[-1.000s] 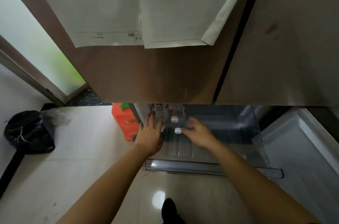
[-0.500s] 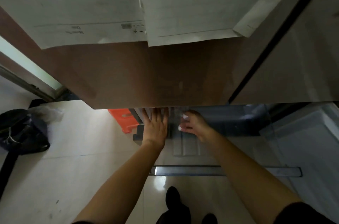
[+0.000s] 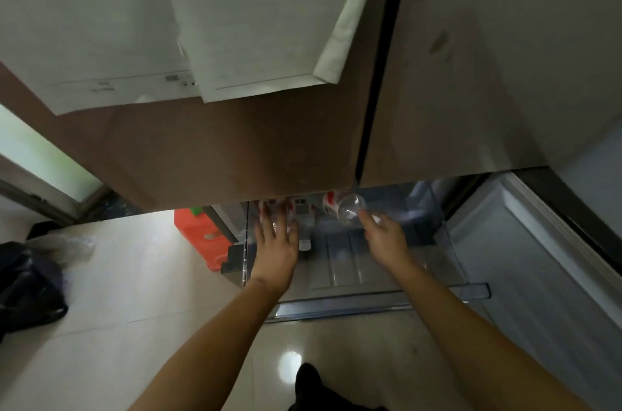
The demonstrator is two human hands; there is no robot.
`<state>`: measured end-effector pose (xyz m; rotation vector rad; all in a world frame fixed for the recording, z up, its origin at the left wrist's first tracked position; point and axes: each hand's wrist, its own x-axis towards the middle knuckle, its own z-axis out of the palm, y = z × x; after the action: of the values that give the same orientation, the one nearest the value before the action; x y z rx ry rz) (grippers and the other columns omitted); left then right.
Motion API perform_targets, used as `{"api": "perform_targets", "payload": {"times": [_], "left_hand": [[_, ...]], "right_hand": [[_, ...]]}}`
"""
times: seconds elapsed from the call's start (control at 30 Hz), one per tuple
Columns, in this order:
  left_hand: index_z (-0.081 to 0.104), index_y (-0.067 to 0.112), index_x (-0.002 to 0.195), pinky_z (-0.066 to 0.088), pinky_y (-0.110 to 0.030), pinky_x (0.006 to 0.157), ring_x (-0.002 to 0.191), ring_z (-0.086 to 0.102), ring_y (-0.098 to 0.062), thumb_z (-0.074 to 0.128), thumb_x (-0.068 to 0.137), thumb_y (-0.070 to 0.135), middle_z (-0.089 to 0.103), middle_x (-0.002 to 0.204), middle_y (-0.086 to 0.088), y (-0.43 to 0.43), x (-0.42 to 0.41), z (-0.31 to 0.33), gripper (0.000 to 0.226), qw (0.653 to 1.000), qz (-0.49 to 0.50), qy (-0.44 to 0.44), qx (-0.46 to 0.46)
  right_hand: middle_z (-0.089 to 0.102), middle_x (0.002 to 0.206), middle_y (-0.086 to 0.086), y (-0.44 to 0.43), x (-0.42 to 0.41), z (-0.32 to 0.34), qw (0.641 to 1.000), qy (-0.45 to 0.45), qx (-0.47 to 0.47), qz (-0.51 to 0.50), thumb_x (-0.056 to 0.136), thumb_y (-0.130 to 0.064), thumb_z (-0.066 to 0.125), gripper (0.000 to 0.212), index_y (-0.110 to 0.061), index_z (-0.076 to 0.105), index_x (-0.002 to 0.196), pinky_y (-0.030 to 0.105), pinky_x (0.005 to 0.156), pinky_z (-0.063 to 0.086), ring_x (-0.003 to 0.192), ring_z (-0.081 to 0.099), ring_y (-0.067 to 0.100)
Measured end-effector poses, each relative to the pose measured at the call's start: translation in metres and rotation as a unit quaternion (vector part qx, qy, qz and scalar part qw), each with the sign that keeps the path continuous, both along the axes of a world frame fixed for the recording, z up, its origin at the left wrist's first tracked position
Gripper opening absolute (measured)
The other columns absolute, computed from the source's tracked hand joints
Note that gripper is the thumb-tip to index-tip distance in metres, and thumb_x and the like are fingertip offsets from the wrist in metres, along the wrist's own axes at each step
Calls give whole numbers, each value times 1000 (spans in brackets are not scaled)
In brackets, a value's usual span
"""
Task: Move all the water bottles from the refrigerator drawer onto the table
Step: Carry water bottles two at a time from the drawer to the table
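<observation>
While reaching into pulled-out drawer point(image 3: 340, 308) under fridge door point(image 3: 269, 148), pinches bottle point(image 3: 346, 208) with right hand point(image 3: 387, 239) at its near end, fingers and thumb closed on it. Holds it tilted, clear body and red label pointing back toward fridge, seemingly lifted off drawer floor. Lays left hand point(image 3: 276, 237) flat, fingers straight and spread, on left bottles point(image 3: 276, 203) at drawer's left side; grasps nothing as far as visible. Leaves second bottle point(image 3: 303, 225) lying between the hands, white cap point(image 3: 304, 245) toward camera. Cannot count bottles farther back: hidden by door edge. Shows no table anywhere. Reads as pick-up step, task far from done, with at least two bottles left in drawer. Next move calls for drawing right hand's bottle up and out past door's lower edge without knocking it, then either closing left hand round what lies beneath it to carry two, or turning away to find table. Needs fuller wrap round body if grip sits only at neck; chilled plastic may be slick. Notes orange stool point(image 3: 202, 235) and black bag point(image 3: 27, 289) on floor to left, papers point(image 3: 235, 23) stuck on door.
</observation>
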<state>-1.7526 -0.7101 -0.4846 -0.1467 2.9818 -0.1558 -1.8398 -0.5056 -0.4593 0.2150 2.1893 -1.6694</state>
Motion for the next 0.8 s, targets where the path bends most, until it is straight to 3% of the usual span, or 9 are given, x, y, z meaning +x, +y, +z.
{"api": "perform_targets", "payload": {"times": [0.1, 0.2, 0.3, 0.4, 0.47, 0.6, 0.8], "left_hand": [[8, 9, 158, -1, -59, 119, 143, -23, -52, 53, 82, -7, -12, 163, -21, 10, 11, 19, 90, 998, 14, 11, 55], [22, 10, 156, 4, -45, 121, 150, -4, -43, 57, 81, -6, 4, 164, -20, 19, 18, 50, 85, 984, 30, 69, 160], [51, 5, 140, 22, -38, 119, 147, 23, -39, 63, 78, -3, 31, 156, -20, 28, 22, 85, 64, 951, 87, 140, 261], [66, 5, 119, 37, -25, 99, 130, 48, -34, 61, 77, -7, 52, 140, -17, 37, 25, 117, 45, 924, 135, 171, 313], [71, 8, 109, 39, -21, 85, 116, 58, -31, 58, 76, -11, 61, 127, -13, 40, 26, 129, 40, 907, 160, 179, 347], [68, 13, 119, 49, -26, 80, 105, 64, -28, 58, 81, -3, 66, 122, -14, 47, 25, 138, 42, 904, 204, 98, 361], [73, 18, 113, 49, -27, 91, 122, 58, -27, 50, 78, -5, 64, 129, -11, 64, 16, 127, 48, 929, 129, -31, 346]], "right_hand": [[67, 84, -1, 12, 5, 14, 998, 36, 42, 16, 97, -43, 57, 25, -21, 68, 91, 32, 70, 45, 83, 63, 20], [69, 107, 9, 22, 4, 30, 987, 95, 124, 29, 97, -41, 56, 35, -14, 67, 117, 35, 84, 49, 102, 64, 30], [70, 106, 9, 30, 5, 47, 974, 151, 161, 57, 96, -41, 57, 26, -22, 67, 110, 33, 80, 48, 98, 64, 29], [71, 98, 8, 41, 14, 52, 960, 172, 201, 95, 93, -44, 60, 25, -23, 67, 104, 33, 72, 48, 90, 64, 28], [72, 98, 8, 49, 20, 50, 951, 178, 228, 106, 91, -46, 60, 27, -23, 68, 104, 33, 71, 50, 86, 63, 26], [69, 97, 2, 62, 25, 51, 945, 162, 262, 111, 88, -57, 61, 32, -31, 65, 105, 32, 70, 50, 82, 59, 21], [64, 100, -3, 80, 29, 51, 934, 139, 299, 138, 72, -57, 80, 48, -37, 51, 106, 28, 67, 43, 85, 56, 18]]}}
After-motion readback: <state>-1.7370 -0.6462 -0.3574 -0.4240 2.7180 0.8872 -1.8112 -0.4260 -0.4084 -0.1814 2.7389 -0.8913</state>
